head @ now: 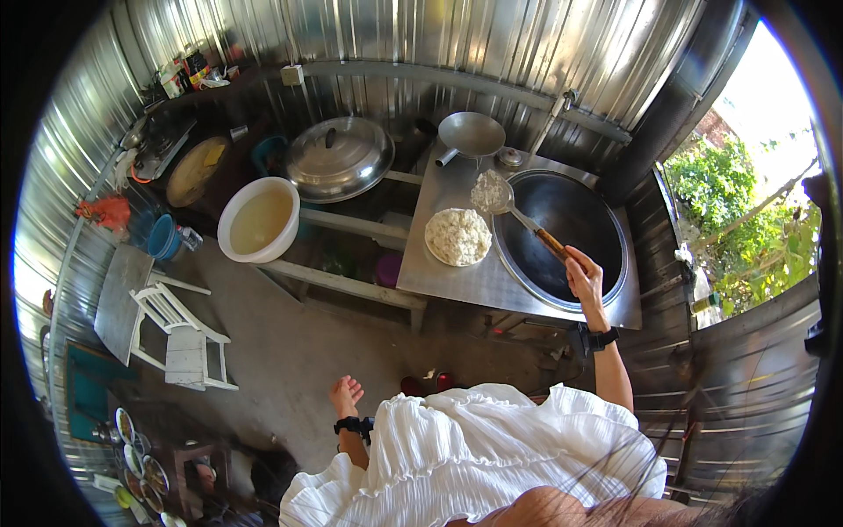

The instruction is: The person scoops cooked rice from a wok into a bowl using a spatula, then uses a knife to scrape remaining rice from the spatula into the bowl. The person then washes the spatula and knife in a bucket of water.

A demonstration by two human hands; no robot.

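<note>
My right hand (583, 277) grips the wooden handle of a metal ladle or skimmer (527, 221) above the wok's left part. White cooked rice (487, 191) fills its scoop, which hangs past the wok's left rim. Under my hand, the large dark wok (560, 230) sits sunk into a stainless steel stove top (421, 263). A bowl heaped with white rice (459, 237) stands left of the wok, just in front of the scoop. Low beside my body, my left hand (346, 396) hangs with its fingers loosely apart, holding nothing.
Behind the bowl stand a small handled wok (471, 135) and a small round lid (509, 157). Leftward on a frame are a large steel lid (339, 158) and a white tub (259, 221) of cloudy liquid. A white chair (188, 349) stands left; a flue pipe (649, 132) rises right.
</note>
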